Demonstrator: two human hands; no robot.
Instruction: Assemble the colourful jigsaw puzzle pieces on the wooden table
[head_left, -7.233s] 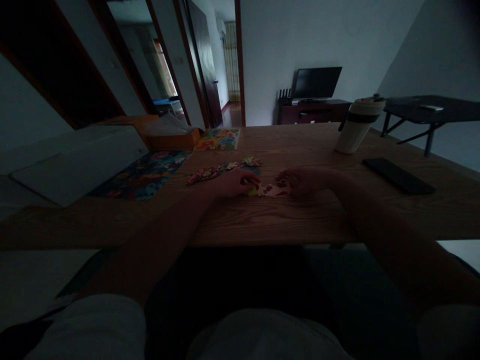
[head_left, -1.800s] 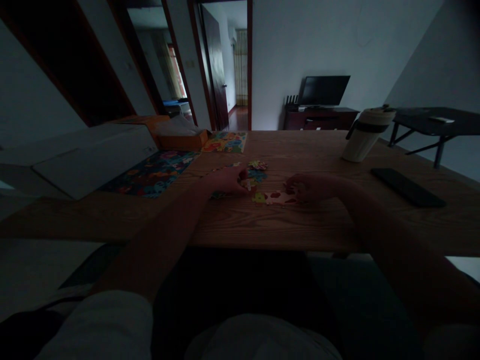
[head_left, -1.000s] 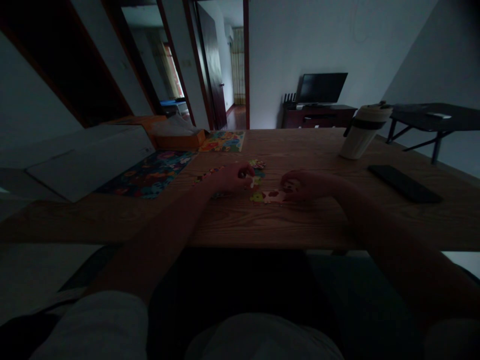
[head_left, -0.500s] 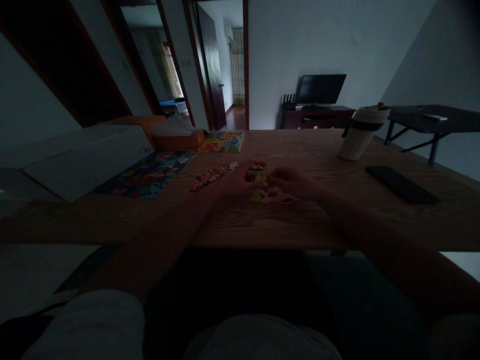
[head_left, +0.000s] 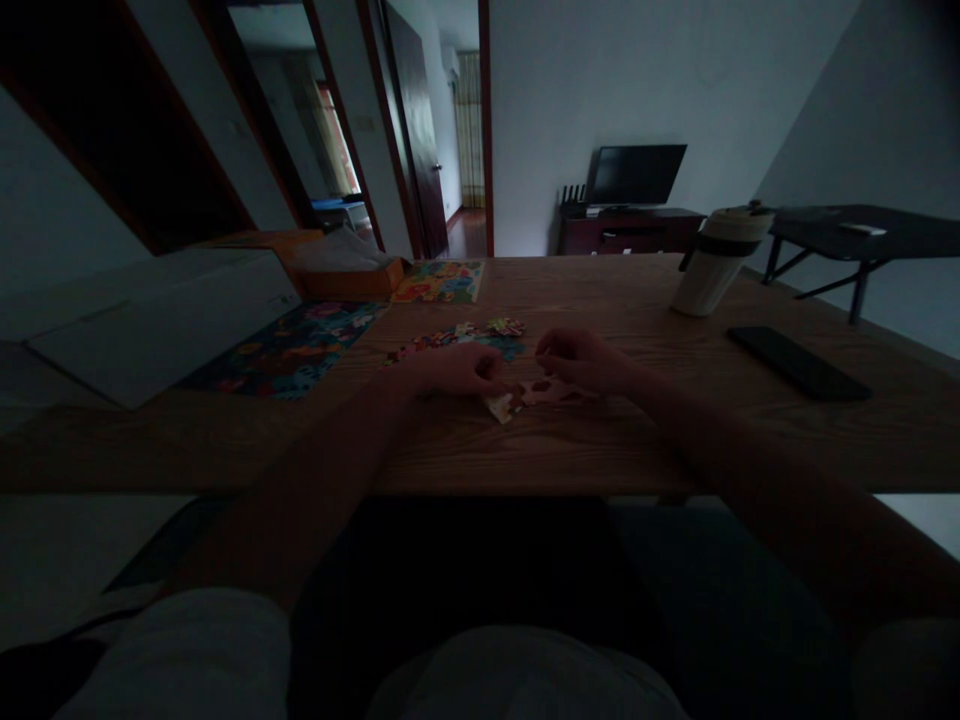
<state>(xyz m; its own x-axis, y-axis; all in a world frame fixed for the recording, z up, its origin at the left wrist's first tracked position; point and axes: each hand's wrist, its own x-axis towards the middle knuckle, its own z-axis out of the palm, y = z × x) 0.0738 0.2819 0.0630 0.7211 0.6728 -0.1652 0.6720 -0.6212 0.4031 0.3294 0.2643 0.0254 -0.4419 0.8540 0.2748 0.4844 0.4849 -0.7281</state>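
Observation:
My left hand (head_left: 466, 368) is low over the wooden table, its fingers curled in a pinch at a pale jigsaw piece (head_left: 500, 408). Pinkish joined jigsaw pieces (head_left: 551, 389) lie just right of that piece, below my right hand (head_left: 576, 358). The right fingers are bent and drawn together; whatever is between them is too dark to make out. Behind my left hand, loose colourful jigsaw pieces (head_left: 435, 341) form a strip, with a small pile (head_left: 506, 327) at its right end. Bluish pieces (head_left: 504, 347) lie between the hands.
Farther left are a dark patterned puzzle sheet (head_left: 300, 345), a bright picture sheet (head_left: 439, 282), an orange box (head_left: 352, 278) and a large white box (head_left: 165, 310). To the right, a cream tumbler (head_left: 716, 265) stands behind a black phone-like slab (head_left: 796, 362) on the table (head_left: 615, 295).
My left hand has come nearer and slightly left, uncovering the small pile and the bluish pieces. The pale piece now shows at its fingertips. My right hand has barely moved.

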